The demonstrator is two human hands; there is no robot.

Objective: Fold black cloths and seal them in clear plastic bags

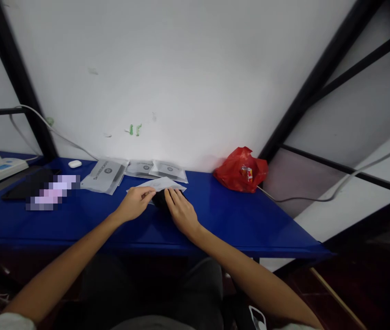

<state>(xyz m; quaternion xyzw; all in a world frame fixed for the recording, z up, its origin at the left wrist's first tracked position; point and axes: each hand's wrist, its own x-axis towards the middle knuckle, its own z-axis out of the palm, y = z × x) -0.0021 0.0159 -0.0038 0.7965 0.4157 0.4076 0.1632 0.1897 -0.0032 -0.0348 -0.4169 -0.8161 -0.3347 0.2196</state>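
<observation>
Two bare hands meet at the middle of the glossy blue surface [236, 215]. Left hand [134, 203], fingers curled, pinches the near edge of a flat white plastic packet [162, 184]. Right hand [181, 211], fingers extended and loosely open, rests on a small black object [160, 198] lying just below that packet; whether it grips it cannot be told. Further white printed packets [105, 175] lie against the wall behind, a crumpled red plastic bag [241, 170] to the right, and a small white case [74, 163] to the left.

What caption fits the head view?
Both hands, left hand and right hand, handle a white packet over a black item on a blue table.
</observation>
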